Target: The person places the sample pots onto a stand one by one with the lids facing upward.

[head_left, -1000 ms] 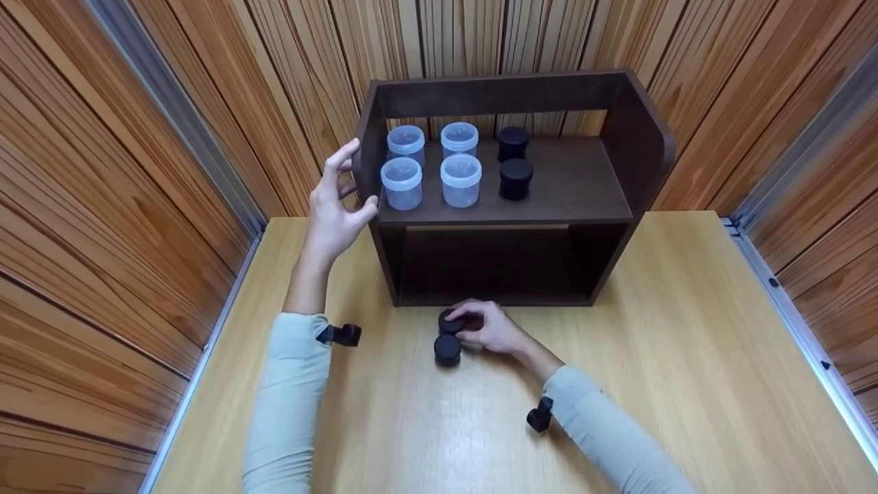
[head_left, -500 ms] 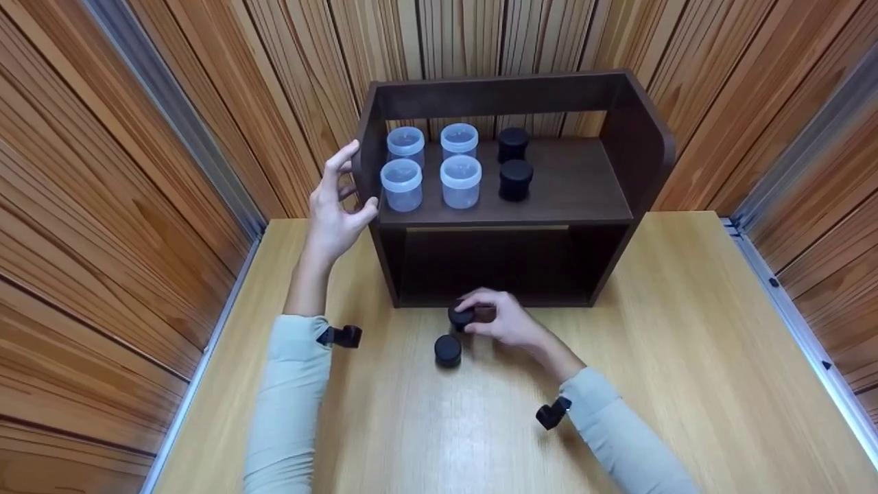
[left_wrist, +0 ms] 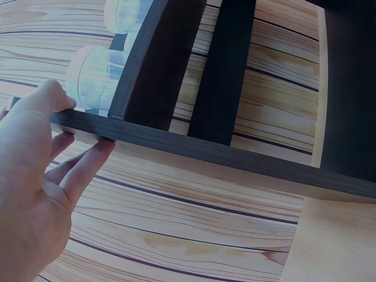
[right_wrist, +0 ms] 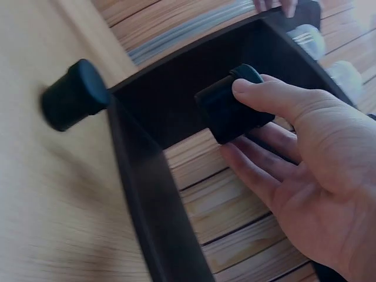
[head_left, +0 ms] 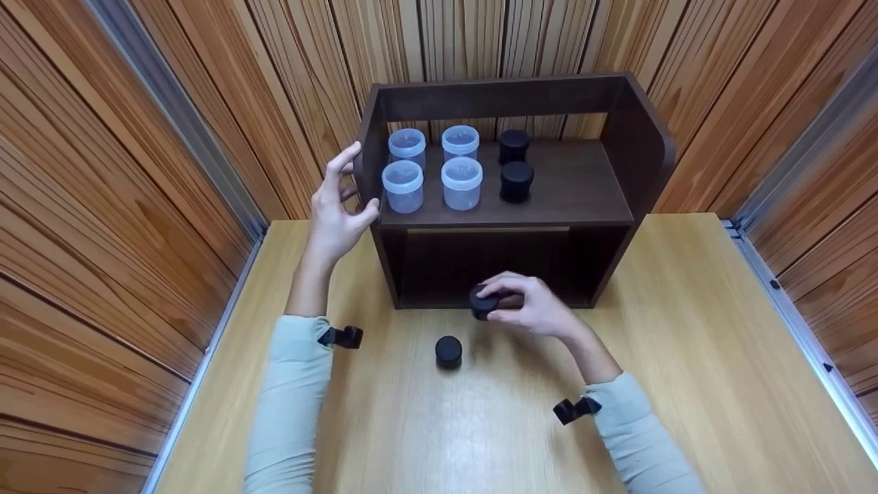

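Observation:
My right hand pinches a small black lidded jar between thumb and fingers, lifted off the table in front of the shelf's lower opening. A second black jar stands upright on the table, left of that hand and nearer to me. My left hand grips the left side panel of the dark brown shelf, thumb on the inner side and fingers outside, as the left wrist view shows. On the upper board stand several clear jars in two rows, with two black jars to their right.
The shelf's lower compartment opens toward me. A light wooden table carries everything. Wood-plank walls with metal rails rise behind and at both sides.
My right hand has picked up the black jar from beside the other one and moved it right and up toward the shelf. The left hand stays on the side panel.

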### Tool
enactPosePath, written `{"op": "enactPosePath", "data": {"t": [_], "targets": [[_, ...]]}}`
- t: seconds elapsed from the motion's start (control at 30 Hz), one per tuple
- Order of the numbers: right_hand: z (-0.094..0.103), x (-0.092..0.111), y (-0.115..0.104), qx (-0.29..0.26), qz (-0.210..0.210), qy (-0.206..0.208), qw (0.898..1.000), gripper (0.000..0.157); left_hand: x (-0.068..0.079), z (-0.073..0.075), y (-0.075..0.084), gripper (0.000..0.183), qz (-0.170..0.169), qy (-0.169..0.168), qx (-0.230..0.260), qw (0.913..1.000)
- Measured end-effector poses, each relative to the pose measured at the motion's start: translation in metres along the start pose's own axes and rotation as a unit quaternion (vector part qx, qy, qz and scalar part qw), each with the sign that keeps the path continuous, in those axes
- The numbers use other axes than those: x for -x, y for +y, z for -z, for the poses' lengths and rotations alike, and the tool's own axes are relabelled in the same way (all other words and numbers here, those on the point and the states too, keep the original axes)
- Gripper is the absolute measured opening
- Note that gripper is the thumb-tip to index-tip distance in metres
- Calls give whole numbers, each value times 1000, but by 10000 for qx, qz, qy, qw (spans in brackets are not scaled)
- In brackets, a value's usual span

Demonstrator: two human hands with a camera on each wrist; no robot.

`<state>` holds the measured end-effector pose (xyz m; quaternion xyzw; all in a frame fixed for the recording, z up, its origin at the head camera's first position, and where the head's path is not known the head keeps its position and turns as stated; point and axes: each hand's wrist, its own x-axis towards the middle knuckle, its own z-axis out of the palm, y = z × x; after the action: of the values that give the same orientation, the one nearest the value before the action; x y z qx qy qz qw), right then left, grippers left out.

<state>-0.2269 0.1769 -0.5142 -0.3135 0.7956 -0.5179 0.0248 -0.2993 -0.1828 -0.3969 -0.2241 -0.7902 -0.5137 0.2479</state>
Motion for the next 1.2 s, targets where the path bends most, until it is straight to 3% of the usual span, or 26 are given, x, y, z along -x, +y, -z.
{"op": "enactPosePath", "data": {"t": [0.67, 0.9, 1.2], "targets": [[81, 27, -50, 102, 472, 755, 9960, 36, 0, -1, 0, 77, 21, 6, -7, 10000], [103, 24, -68, -204, 516, 1246, 9907, 38, 1, -1, -1, 77, 30, -10, -34, 10000], [125, -1, -92, -388, -15, 2227, 9741, 38, 0, 0, 0, 77, -1, 6, -48, 10000]]}}
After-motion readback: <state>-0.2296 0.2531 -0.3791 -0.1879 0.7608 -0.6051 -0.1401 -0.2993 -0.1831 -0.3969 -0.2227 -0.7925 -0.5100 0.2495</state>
